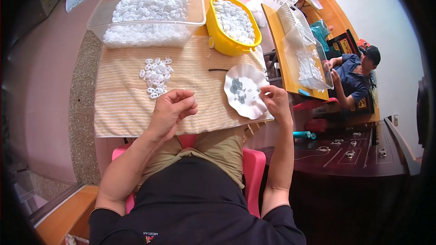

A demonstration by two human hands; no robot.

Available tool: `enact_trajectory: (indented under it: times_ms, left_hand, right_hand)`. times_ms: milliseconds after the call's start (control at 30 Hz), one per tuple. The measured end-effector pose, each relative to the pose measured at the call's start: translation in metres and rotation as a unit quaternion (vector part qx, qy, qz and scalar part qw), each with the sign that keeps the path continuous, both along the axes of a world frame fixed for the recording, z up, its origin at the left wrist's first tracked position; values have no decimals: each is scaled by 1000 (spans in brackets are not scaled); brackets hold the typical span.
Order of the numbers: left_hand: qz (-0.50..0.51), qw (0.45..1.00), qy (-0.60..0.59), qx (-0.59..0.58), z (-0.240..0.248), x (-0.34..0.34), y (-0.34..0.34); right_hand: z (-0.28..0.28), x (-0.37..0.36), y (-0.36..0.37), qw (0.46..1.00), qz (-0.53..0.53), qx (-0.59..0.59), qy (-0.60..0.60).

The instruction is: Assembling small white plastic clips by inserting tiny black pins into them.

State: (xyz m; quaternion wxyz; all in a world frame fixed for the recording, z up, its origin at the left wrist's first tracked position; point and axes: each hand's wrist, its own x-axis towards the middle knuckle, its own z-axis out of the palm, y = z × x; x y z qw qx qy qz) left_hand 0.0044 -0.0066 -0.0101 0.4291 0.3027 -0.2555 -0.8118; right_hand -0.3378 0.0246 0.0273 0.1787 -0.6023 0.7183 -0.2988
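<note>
My left hand point(175, 109) is raised above the front of the striped towel, thumb and forefinger pinched together. Whatever lies between those fingertips is too small to make out. Over the right rim of a white scalloped dish point(231, 100), my right hand point(277, 102) is also closed in a pinch, and its fingertips hide anything they hold. Small dark grey pieces point(236, 86) lie in the dish, with a few scattered bits beside them. Beyond my left hand, a loose pile of white oval plastic pieces with two holes point(156, 75) rests on the towel point(120, 109).
A clear plastic bin point(147, 23) full of white pieces stands at the back left, beside a yellow tub point(222, 41) of them. A thin black stick point(218, 70) lies by the dish. At right, a person point(356, 75) sits by another clear bin point(311, 81).
</note>
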Motion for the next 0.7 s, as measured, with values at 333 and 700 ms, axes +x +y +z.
enact_trajectory:
  times_ms: [333,700]
  left_hand:
    - [-6,1000,-2,0,0,0,0]
    - [-7,1000,-3,3,1,0,0]
  right_hand:
    - [4,22,-2,970,63,42,230]
    - [1,21,-2,980,67,62,178]
